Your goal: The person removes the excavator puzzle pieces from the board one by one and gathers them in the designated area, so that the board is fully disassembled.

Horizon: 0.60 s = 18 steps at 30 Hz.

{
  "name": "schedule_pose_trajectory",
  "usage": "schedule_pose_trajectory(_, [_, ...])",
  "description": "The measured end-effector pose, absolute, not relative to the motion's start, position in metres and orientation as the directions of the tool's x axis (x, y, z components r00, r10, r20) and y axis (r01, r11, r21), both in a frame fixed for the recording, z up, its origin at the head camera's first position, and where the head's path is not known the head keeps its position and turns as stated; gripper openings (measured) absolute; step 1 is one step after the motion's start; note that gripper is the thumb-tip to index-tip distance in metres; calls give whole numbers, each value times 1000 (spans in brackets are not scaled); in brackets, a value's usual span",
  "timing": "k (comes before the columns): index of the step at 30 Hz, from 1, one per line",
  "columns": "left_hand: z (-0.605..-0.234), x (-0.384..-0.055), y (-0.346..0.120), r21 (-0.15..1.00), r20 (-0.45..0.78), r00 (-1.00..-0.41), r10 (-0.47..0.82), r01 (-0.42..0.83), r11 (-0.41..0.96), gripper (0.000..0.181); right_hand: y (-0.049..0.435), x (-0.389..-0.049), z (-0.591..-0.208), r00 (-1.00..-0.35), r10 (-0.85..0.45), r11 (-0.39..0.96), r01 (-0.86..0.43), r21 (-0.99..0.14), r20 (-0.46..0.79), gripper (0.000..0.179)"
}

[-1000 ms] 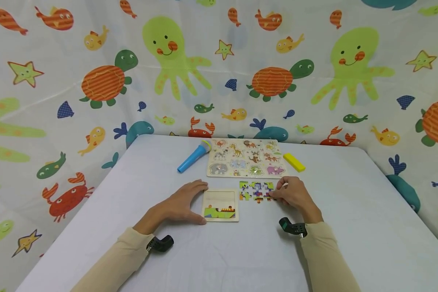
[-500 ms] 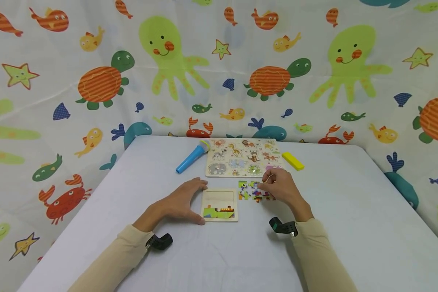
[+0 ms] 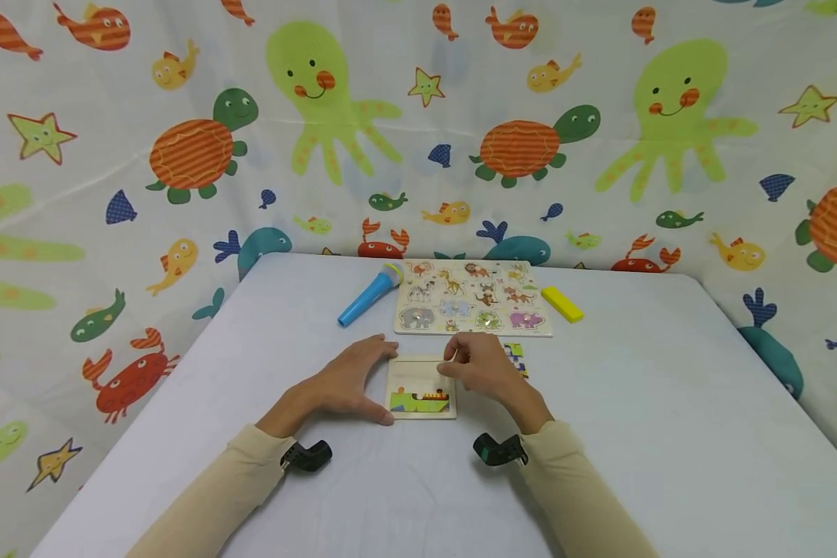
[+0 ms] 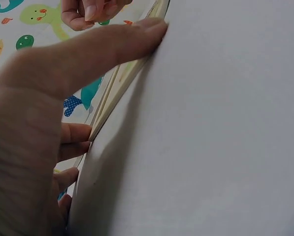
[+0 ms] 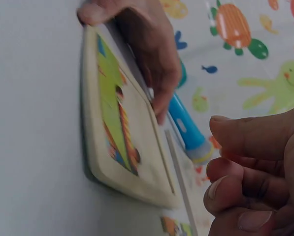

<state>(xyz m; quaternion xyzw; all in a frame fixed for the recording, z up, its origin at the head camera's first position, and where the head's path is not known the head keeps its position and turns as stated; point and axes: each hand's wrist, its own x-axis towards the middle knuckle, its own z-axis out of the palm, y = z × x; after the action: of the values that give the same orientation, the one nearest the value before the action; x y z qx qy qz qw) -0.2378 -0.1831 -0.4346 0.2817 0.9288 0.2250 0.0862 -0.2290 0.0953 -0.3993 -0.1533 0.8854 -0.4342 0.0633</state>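
A small square wooden puzzle tray [image 3: 427, 415] lies on the table, its lower part filled with green and orange picture pieces and its upper part bare wood. My left hand [image 3: 340, 385] holds the tray's left side, thumb at the near corner and fingertips at the far one; the left wrist view shows this thumb [image 4: 137, 39] along the edge. Over the tray's upper right hovers my right hand [image 3: 487, 373], thumb and fingers pinching a puzzle piece mostly hidden by them. In the right wrist view its fingers [image 5: 225, 191] are curled beside the tray.
Loose puzzle pieces [image 3: 514, 356] lie right of the tray, partly behind the right hand. Further back are a wooden animal peg board [image 3: 470, 298], a blue toy microphone [image 3: 370, 298] and a yellow block [image 3: 562, 304]. A sea-animal curtain [image 3: 418, 155] hangs behind the table.
My right hand has moved left from the loose pieces to over the tray, bringing a piece with it. The left hand stays at the tray's left side.
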Motion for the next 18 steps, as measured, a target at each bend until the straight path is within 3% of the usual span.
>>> schedule_pose_trajectory(10, [-436, -240, -185, 476, -8, -816, 577, 505, 720, 106, 62, -218, -409, -870, -493, 582, -330, -743, 0, 10])
schedule_pose_trajectory(18, [-438, -239, -186, 468, 2, -819, 574, 508, 723, 106, 48, -212, -413, -843, -537, 608, -374, -701, -16, 15])
